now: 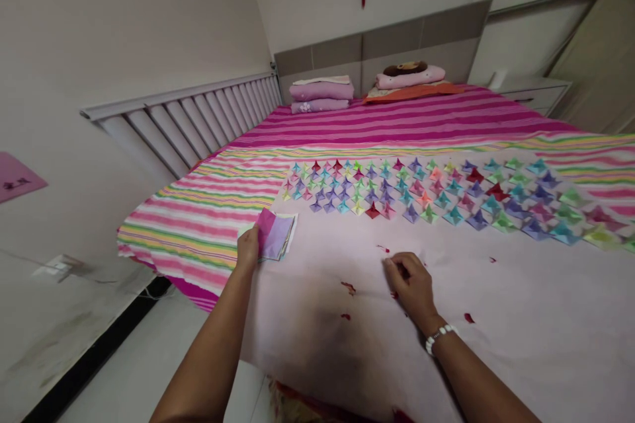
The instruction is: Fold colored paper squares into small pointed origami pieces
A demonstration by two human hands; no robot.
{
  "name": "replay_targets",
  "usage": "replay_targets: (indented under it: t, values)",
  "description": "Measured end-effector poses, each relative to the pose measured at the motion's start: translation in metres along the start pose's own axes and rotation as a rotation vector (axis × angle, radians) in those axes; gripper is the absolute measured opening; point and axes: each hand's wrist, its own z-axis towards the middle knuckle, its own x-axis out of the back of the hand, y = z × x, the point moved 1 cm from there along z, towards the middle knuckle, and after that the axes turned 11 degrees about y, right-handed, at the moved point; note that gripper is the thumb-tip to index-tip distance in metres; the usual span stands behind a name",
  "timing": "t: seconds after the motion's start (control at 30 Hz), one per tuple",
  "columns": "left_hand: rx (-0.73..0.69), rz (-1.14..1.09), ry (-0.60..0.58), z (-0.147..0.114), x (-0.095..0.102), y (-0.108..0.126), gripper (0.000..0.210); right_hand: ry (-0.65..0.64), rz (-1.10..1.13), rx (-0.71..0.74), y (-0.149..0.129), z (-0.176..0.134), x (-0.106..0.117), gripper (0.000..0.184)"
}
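At the left side of the pale pink sheet, my left hand (248, 248) is closed on the edge of a stack of coloured square papers (276, 238), with magenta and lilac on top. The fingers under the papers are hidden. Over the pink sheet (307, 307), my right hand (411, 284) is curled, thumb and forefinger together, with nothing visible in it. A white bead bracelet (440, 337) circles the right wrist. Beyond both hands stand rows of small folded paper stars (372, 195) in many colours, several rows deep.
A striped bedspread (193, 225) lies under the pink sheet. Folded purple bedding (321, 92) and a pink pillow (411, 76) rest by the headboard (397, 39). To the left runs a white radiator (188, 122). Dark red marks (348, 288) dot the pink sheet.
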Motion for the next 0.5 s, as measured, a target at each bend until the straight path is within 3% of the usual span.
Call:
replay_targets:
  t: [0.27, 0.4, 0.5]
  values:
    - [-0.1, -0.142, 0.086, 0.001, 0.016, 0.007, 0.022, -0.007, 0.01, -0.014, 0.002, -0.001, -0.001, 0.02]
    - [-0.2, -0.234, 0.132, -0.012, 0.025, 0.038, 0.027, -0.015, 0.016, -0.03, 0.003, -0.001, -0.002, 0.021]
    - [-0.316, -0.286, 0.098, -0.041, 0.031, 0.066, 0.026, -0.024, 0.038, -0.07, 0.002, 0.002, -0.001, 0.023]
